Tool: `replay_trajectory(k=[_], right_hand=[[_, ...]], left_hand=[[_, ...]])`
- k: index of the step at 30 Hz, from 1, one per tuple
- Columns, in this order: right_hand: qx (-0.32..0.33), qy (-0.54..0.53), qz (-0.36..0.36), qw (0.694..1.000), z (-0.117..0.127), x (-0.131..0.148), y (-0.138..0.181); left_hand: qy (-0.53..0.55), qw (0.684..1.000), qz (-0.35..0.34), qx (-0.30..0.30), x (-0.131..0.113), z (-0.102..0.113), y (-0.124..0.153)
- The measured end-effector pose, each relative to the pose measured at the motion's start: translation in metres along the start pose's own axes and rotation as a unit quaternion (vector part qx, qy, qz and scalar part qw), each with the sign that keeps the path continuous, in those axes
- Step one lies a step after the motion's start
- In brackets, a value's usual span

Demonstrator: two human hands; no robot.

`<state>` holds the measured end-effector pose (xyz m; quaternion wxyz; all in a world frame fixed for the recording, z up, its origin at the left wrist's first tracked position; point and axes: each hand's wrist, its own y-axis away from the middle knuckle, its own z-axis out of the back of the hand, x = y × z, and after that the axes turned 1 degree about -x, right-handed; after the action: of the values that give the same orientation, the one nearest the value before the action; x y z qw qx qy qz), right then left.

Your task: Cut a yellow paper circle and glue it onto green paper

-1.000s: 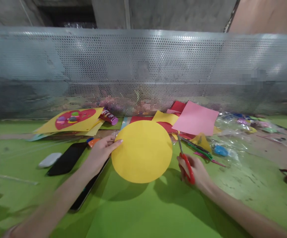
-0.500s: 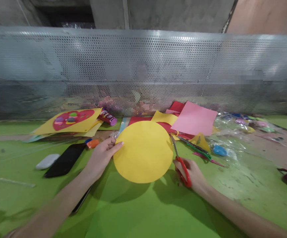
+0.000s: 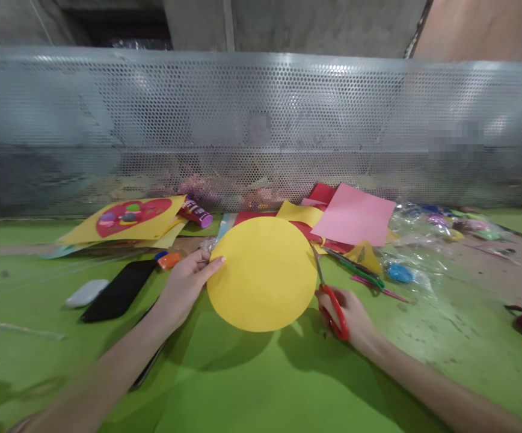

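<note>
The yellow disc at the centre of the frame is thin matt paper, smooth and uncreased. The scissors just right of it have glossy red plastic loops and dull grey metal blades. Beneath both lies a green sheet, matt and smooth, paper or card. The tabletop at lower right looks rougher, scuffed and stained. The pink sheet behind is matt paper too. The phone at left is glossy black. Crinkled clear plastic bags at right catch the light. Across the upper frame runs a perforated metal panel, silvery with a soft sheen.
</note>
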<state>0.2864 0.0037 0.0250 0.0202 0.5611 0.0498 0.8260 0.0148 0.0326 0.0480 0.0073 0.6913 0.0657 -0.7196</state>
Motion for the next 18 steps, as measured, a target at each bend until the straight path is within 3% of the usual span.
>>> replay_trajectory(k=[18], right_hand=[[0.0, -0.005, 0.004, 1.0, 0.0008, -0.0012, -0.0004]], left_hand=[[0.005, 1.0, -0.006, 0.012, -0.0026, -0.0003, 0.0008]])
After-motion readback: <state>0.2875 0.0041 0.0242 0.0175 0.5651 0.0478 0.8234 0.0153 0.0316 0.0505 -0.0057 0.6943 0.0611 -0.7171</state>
